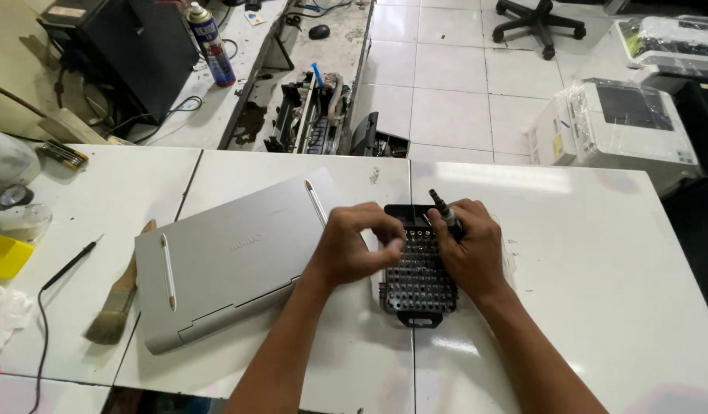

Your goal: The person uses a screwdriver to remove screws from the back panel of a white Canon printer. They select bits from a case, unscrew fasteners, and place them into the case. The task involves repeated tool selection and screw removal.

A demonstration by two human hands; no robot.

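Observation:
A black screwdriver bit set tray [419, 284] lies on the white table [599, 253], filled with several small bits. My left hand [358, 245] hovers over its left side with fingertips pinched at the bit rows; whether it holds a bit is hidden. My right hand [469, 249] rests on the tray's right side and grips a black screwdriver handle [443, 208] that points up and away. To the left, a closed silver laptop [231, 261] lies bottom up, touching my left forearm.
A paintbrush [122, 295] and a thin black probe [70, 264] lie left of the laptop. A yellow container [3, 254] sits at the left edge. Behind are a spray can [210, 42], a dismantled printer [312, 115], wrapped printers [611, 126] and an office chair [539, 23].

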